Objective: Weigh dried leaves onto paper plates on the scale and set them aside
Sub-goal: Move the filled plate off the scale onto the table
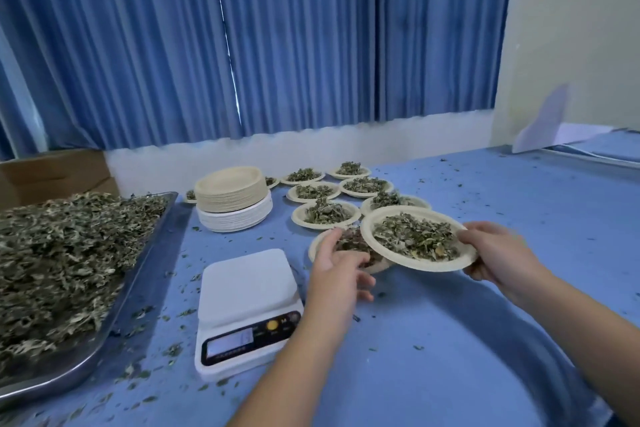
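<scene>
Spillage is your main risk. The loaded plate (426, 263) is pinched only at its right rim by your right hand (498, 253), thumb on top and fingers curled beneath. It hangs tilted above the blue table (450, 340), its left edge overlapping a lower filled plate (313, 248). A thin paper rim could buckle under that one-sided hold and shed leaves, spoiling the weighed portion. A lesser risk is your left hand (341, 263). Its fingers are loosely spread, gripping nothing I can make out, and it lies over the lower plate, which it could nudge or sweep leaves from.

Containers next:
- **Steel tray (138, 270):** at far left, heaped with loose dried leaves (62, 246).
- **Stack of empty paper plates (232, 198):** behind the scale (247, 288), beige ones above white.
- **Set-aside plates (295, 215):** in rows to the stack's right, each carrying a small mound.

The scale's platform is bare and its display unreadable.
</scene>
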